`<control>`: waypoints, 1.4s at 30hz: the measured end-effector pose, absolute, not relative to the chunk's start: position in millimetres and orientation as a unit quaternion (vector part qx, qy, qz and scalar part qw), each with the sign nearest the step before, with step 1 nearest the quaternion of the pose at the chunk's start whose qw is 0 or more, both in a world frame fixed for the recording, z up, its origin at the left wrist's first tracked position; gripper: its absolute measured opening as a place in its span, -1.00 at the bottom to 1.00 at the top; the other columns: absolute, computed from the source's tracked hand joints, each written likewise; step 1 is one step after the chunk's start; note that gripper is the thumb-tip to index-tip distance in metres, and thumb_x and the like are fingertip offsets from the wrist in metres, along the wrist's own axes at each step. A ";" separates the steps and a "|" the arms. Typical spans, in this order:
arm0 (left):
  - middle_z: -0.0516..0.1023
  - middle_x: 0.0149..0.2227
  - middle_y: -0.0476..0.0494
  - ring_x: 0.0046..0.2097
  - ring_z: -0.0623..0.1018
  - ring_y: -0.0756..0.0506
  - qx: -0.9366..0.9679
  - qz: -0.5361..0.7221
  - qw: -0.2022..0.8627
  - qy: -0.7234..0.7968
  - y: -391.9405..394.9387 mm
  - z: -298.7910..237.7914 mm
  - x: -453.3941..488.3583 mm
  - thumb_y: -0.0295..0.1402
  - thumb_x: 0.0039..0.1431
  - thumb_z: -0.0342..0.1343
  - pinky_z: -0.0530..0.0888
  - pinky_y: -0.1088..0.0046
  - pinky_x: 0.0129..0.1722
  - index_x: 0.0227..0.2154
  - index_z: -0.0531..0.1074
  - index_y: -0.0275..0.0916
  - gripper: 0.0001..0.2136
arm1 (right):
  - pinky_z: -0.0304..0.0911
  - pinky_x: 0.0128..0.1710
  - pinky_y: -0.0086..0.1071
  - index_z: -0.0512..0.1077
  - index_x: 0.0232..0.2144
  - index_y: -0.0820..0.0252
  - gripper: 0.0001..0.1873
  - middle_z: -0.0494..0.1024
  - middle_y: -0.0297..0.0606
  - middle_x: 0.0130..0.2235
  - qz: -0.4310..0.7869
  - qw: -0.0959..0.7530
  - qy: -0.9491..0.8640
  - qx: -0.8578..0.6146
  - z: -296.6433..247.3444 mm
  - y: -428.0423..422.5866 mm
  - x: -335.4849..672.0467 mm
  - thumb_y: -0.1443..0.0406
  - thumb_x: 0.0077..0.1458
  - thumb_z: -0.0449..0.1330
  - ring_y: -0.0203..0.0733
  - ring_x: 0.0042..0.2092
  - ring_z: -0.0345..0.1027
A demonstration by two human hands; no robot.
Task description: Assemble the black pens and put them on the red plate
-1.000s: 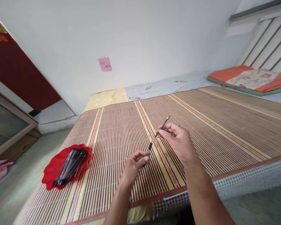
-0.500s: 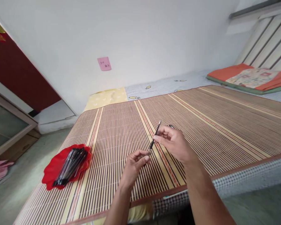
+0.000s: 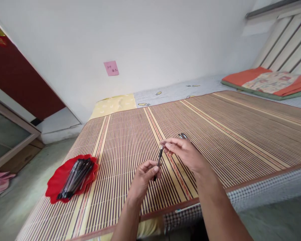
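Note:
My left hand (image 3: 145,172) is closed in a pinch around the clear barrel of a black pen (image 3: 160,156). The pen leans slightly right, its dark lower end below my thumb and its silver tip upward. At that tip, the thumb and forefinger of my right hand (image 3: 184,151) are pinched together. Just behind my right hand, more pens (image 3: 182,136) lie on the striped bamboo mat (image 3: 125,144), partly hidden by the hand.
On the left of the mat, a red scalloped plate (image 3: 54,182) holds a pile of black pens (image 3: 76,177). A folded orange floral cloth (image 3: 268,82) lies at the far right. A white wall (image 3: 165,40) with a pink note (image 3: 111,68) rises behind the bed.
The pen sits lower in my left hand, its dark end now showing below. My right fingers have shifted left from partway along it to its tip, uncovering more of the pens behind.

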State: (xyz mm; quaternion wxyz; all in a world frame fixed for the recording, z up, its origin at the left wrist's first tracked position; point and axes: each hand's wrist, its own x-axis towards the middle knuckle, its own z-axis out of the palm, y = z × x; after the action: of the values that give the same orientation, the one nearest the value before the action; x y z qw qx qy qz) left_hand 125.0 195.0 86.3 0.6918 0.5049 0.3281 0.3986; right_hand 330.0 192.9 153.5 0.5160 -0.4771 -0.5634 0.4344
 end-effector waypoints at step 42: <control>0.51 -0.50 0.00 -0.45 0.42 0.01 0.495 0.400 0.695 0.333 191.9 89.4 129.1 -0.22 0.10 0.38 0.27 0.49 -0.38 -0.33 0.55 -0.25 -0.78 | 0.32 -0.15 -0.24 0.53 -0.43 0.14 -0.69 0.55 -0.31 -0.38 0.440 0.505 -0.545 -0.505 150.0 197.5 326.5 0.03 0.04 0.35 -0.18 -0.28 0.42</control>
State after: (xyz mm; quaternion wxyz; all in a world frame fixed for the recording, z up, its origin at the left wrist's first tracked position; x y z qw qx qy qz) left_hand 129.1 191.9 89.4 0.6953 0.4951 0.3334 0.4005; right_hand 326.5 197.5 150.0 0.5049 -0.5047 -0.5450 0.4397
